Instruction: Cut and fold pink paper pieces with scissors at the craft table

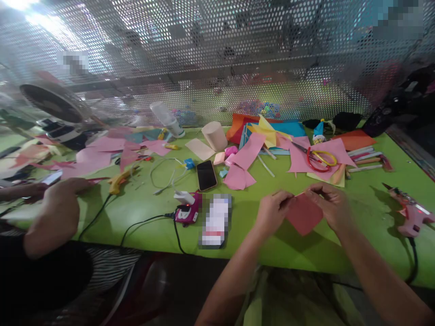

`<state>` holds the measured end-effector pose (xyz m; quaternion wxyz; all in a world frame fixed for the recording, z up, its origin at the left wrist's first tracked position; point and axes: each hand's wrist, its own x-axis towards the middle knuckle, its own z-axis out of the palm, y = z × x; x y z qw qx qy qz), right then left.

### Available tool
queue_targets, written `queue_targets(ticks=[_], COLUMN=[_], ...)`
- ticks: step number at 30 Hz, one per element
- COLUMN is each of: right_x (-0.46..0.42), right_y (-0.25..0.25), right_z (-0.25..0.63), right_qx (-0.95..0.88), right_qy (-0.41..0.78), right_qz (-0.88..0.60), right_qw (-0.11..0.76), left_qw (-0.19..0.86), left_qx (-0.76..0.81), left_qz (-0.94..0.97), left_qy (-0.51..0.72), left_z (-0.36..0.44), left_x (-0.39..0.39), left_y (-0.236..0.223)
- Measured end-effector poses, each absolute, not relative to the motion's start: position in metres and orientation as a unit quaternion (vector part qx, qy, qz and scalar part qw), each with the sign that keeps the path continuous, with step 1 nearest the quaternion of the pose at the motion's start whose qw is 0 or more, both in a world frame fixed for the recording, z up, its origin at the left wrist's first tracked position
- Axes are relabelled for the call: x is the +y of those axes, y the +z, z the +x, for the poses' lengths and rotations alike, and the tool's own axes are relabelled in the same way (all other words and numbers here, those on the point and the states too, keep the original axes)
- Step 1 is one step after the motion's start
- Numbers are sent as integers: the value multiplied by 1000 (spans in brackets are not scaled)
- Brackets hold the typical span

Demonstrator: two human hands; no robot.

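Between my two hands is a square of pink paper [304,216], held up over the near part of the green table [251,235] with one corner pointing down at me. My left hand [277,206] pinches its left edge near the top. At the upper right edge, the fingers of my right hand [328,203] are closed on the same paper. Beyond my hands lie scissors [319,160] with red and yellow handles, resting on pink paper sheets [340,151]. To my right a pink glue gun [413,217] lies with its cord hanging off the edge.
Left of my hands are a lit phone [216,221], a dark phone [206,175] and a magenta power strip [186,210] with cords. A paper roll [215,136] stands behind. At far left, a co-worker's arm [54,213] rests near a yellow glue gun [120,180]. A perforated metal screen [204,68] closes the back.
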<state>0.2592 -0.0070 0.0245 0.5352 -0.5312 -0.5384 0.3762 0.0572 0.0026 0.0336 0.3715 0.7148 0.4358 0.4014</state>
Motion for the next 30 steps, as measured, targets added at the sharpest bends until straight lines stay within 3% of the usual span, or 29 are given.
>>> queue_targets(ticks=[12,22,30], right_x=[-7,-6,-8], right_y=[32,35,37], right_z=[258,258,255], right_qx=[-406,-471,-537], right_qy=[419,363,357], right_qz=[-506,-514,-538], right_qw=[635,618,543], left_qw=[478,442,395], left_qx=[427,437,442], left_qz=[624,675,713], left_qy=[447,398,375], left_z=[51,48,55], left_x=[3,6,7], left_y=[34,36,30])
